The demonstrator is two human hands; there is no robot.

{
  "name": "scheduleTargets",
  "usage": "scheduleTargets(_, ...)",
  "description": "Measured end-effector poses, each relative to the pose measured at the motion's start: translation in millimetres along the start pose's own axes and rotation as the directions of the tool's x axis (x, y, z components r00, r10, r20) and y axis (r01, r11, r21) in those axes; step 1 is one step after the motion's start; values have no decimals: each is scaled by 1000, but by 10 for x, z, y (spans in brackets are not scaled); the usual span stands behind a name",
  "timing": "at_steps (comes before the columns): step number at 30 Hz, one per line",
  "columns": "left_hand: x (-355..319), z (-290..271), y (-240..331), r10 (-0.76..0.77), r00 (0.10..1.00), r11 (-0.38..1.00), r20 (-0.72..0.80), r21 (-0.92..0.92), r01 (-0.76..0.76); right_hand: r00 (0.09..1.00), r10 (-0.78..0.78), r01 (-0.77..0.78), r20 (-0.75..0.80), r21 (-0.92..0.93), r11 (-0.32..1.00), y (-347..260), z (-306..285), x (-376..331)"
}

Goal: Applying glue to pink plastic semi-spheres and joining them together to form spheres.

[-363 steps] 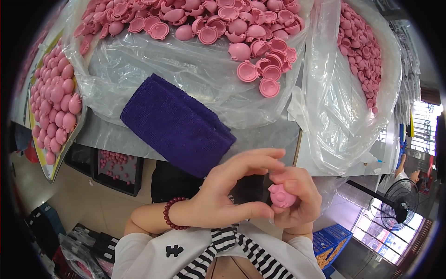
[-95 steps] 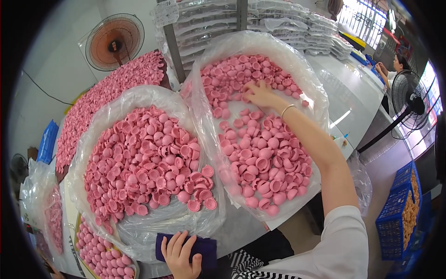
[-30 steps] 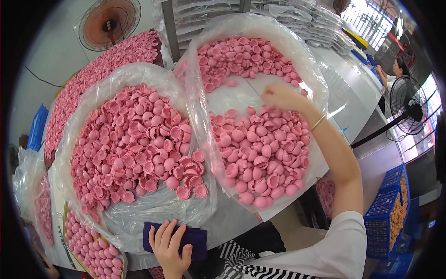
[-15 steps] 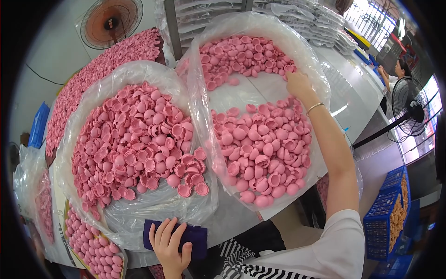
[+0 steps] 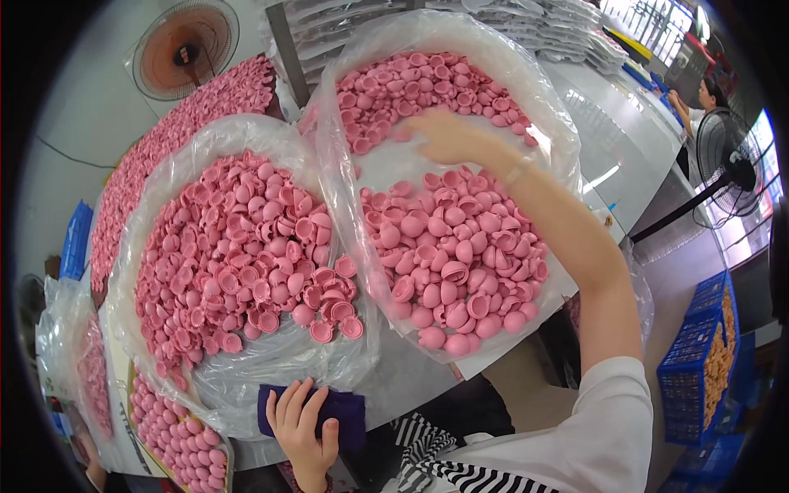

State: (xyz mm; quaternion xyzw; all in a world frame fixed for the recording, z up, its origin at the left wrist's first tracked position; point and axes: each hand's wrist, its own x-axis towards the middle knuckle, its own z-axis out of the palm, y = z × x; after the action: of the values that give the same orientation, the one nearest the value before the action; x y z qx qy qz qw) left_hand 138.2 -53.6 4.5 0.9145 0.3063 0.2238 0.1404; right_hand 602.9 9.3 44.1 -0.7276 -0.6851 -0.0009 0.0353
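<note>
Reaching hand: my right hand [image 5: 448, 135] is stretched far over the right-hand plastic bag [image 5: 542, 123], fingers spread and lying flat on the bare plastic strip between its two heaps of pink caps [image 5: 460, 263]; blur hides whether a cap is under the palm.
Resting hand: my left hand [image 5: 302, 427] lies this side of that bag, fingers loosely spread and flat on a folded purple cloth [image 5: 349, 415] at the worktop [image 5: 608, 156] edge.
Edges: the bag's near rim overhangs the worktop edge; its left wall touches a second bag of caps [image 5: 246, 246].
Open room: I see bare worktop to the right of the bag, and the cleared strip inside it.
Beyond: a fan [image 5: 185, 51] stands behind the bag's left; another person [image 5: 699, 94] works far to the right.
</note>
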Motion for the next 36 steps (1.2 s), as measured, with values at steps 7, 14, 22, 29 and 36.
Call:
scheduleTargets(7,-27,28,2,-11,1000,1000,-14,11,11,989,141,-142,35,461,876,-555,284,788)
scheduleTargets(14,-9,26,5,-7,1000,1000,1,-2,7,982,-94,102,165,-39,994,-898,360,763)
scheduleTargets(22,4,8,-19,-12,1000,1000,2,-10,12,919,-187,43,348,381,924,-498,-25,372)
scheduleTargets(29,1,25,9,14,1000,1000,-9,2,-14,973,167,-151,-161,107,983,18,408,606)
scheduleTargets(36,-35,23,-19,-8,1000,1000,-12,2,8,932,2,-132,362,337,932,-490,-49,499)
